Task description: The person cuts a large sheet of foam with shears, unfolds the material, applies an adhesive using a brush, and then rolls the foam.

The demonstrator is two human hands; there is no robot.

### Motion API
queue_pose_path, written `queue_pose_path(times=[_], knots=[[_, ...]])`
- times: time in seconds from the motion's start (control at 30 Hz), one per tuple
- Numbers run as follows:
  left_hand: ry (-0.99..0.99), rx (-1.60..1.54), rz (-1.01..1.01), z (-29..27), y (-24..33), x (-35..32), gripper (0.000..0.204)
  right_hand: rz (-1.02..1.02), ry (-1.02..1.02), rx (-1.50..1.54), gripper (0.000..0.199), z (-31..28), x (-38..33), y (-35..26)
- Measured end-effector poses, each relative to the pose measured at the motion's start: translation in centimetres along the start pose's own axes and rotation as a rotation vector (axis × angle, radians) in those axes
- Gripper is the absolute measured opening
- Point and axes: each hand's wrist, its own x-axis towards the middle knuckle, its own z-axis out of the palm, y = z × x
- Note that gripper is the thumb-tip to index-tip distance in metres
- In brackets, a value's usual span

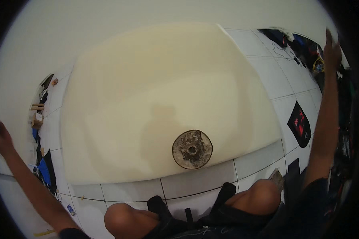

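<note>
Person is kneeling with both arms flung wide, left hand (pixel 2 137) and right hand (pixel 332 49) both empty with fingers loosely spread, reaching away from the round rusty disc (pixel 192 149) resting on the foam sheet (pixel 155 91)'s near edge, so next is likely bringing hands back in.

Matt, soft cream foam slab (pixel 155 95), rough crusted rusty-looking disc (pixel 192 149), glossy white ceramic floor tiles (pixel 263 67).

foam sheet (pixel 163 99) on floor (pixel 263 67). round disc (pixel 192 149) on sheet's 6 o'clock edge. left hand (pixel 2 137) at 9 o'clock, right hand (pixel 332 49) at 2 o'clock.
</note>
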Motion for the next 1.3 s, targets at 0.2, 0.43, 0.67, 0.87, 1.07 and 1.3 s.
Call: queue_pose_path(times=[0.2,0.43,0.67,0.87,1.07,1.3], knots=[[0.185,-0.364,-0.666,9.4,-12.6,-34.5,0.014,0.479,-0.962,0.006,0.036,-8.3,-30.4,0.6],[0.145,-0.274,-0.797,7.8,-15.0,-41.9,0.019,0.491,-0.935,0.279,0.034,-12.0,-35.1,-0.7],[0.021,-0.209,-0.993,3.7,-20.0,-44.8,0.047,0.488,-1.050,0.265,0.026,-12.0,-39.3,-2.9],[-0.022,-0.218,-1.053,6.8,-17.1,-49.4,0.033,0.498,-1.124,0.188,0.023,-13.5,-40.2,-2.0],[0.047,-0.357,-0.970,5.0,-17.8,-48.0,0.031,0.567,-1.091,0.215,0.022,-12.2,-38.2,-2.1],[0.256,-0.366,-0.798,7.8,-14.7,-45.3,0.035,0.373,-1.023,0.235,0.032,-13.4,-38.4,-2.4]])
